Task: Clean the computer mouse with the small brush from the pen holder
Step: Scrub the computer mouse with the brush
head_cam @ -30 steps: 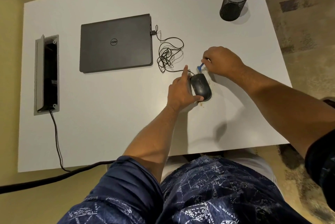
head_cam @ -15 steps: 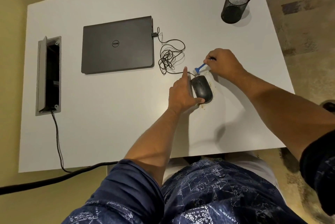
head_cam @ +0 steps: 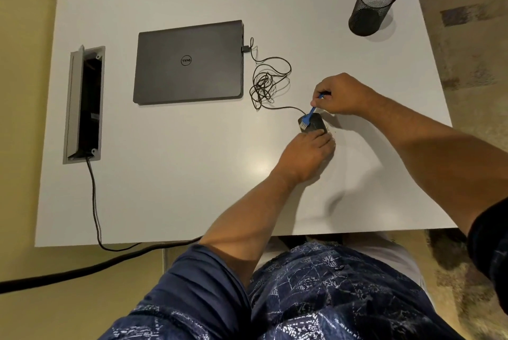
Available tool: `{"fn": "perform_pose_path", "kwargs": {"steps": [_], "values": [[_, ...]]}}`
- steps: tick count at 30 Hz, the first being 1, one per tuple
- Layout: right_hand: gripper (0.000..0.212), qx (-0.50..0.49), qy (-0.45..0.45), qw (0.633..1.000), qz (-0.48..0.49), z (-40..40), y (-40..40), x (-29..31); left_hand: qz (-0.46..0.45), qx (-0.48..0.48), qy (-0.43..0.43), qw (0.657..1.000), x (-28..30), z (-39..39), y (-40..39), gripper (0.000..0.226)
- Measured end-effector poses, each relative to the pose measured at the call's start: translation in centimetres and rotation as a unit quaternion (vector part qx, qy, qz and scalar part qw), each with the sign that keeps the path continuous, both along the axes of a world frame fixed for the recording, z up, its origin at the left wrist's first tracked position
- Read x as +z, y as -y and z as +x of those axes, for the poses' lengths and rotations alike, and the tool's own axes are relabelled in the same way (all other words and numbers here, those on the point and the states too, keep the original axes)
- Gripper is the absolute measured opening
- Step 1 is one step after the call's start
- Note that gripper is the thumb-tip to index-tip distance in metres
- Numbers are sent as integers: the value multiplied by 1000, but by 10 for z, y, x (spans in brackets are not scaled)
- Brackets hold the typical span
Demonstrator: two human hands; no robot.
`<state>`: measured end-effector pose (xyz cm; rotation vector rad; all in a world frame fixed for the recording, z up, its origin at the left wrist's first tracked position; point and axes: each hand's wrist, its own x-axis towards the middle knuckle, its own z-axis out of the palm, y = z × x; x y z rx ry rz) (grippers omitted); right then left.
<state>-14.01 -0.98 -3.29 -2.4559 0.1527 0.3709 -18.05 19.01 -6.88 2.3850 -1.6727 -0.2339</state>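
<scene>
- Since 0.5 s ago, your left hand has slid from the mouse's left flank to its near end, and the brush has come down from beside the far end onto the top.
- Your mouse lies on the desk right of centre, between your 2 hands; only its far half shows, the rest is under your left fingers.
- Your brush has its pale bristles on the far left part of the mouse's top, with the blue handle rising toward your right hand.
- Your right fingers are pinched narrow round the handle; your left fingers are curled over the near end, pinning the mouse down.
- A few pale crumbs lie on the desk just beside the mouse's right edge, so I judge some dirt is already off.
- Done, as far as can be seen: the brush is out of the holder, which looks empty, and brushing is under way.
- Left, in my judgement: the covered near half, the sides, and putting the brush back if you want that.
- Outward, the cord runs from the mouse in a loose tangle to the closed laptop; the holder stands well apart at the far right corner.
</scene>
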Motion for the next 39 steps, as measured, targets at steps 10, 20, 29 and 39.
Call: {"fn": "perform_pose_path", "kwargs": {"steps": [10, 20, 29, 39], "values": [[16, 82, -22, 996, -22, 11, -10, 9, 110, 20, -62, 992, 1, -11, 1, 63], [14, 50, -36, 998, 11, 2, -5, 4, 105, 26, -52, 993, 2, -16, 3, 51], [14, -32, -23, 999, 28, -1, 7, -2, 123, 31, -59, 990, 1, -16, 3, 59], [14, -12, -36, 999, 26, -7, -1, -5, 114, 28, -56, 992, 1, -16, 3, 59]]}}
